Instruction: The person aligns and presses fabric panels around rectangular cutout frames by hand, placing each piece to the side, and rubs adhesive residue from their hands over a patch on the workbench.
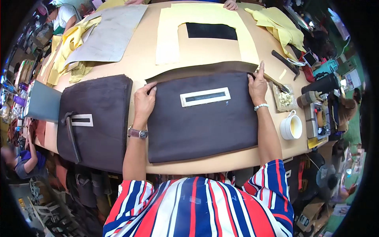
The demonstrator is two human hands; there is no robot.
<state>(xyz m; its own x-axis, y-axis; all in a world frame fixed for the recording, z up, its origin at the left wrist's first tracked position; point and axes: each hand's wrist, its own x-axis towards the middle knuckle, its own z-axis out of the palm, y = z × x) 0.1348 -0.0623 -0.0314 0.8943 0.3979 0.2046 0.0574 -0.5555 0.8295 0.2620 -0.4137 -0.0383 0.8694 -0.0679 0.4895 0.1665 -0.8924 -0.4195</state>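
A dark brown fabric panel [201,130] lies in front of me, with a white-framed slot [205,96] near its upper middle. My left hand [145,103] pinches the panel's upper left corner between thumb and fingers. At the upper right corner, my right hand [258,87] grips the edge, its index finger pointing up and away. Behind the top edge, a strip of dark material [205,68] stands slightly raised and curved. To the left rests a stack of similar dark panels [98,102], with a hammer [71,138] on top beside another white-framed slot [82,120].
Yellow sheet [169,35] and black piece [211,31] lie at the back; grey sheet [114,33] back left. On the right are a brush [276,82], white cup [291,127], second hammer [285,63] and phone [309,59]. Another person's hand [231,4] touches the far edge.
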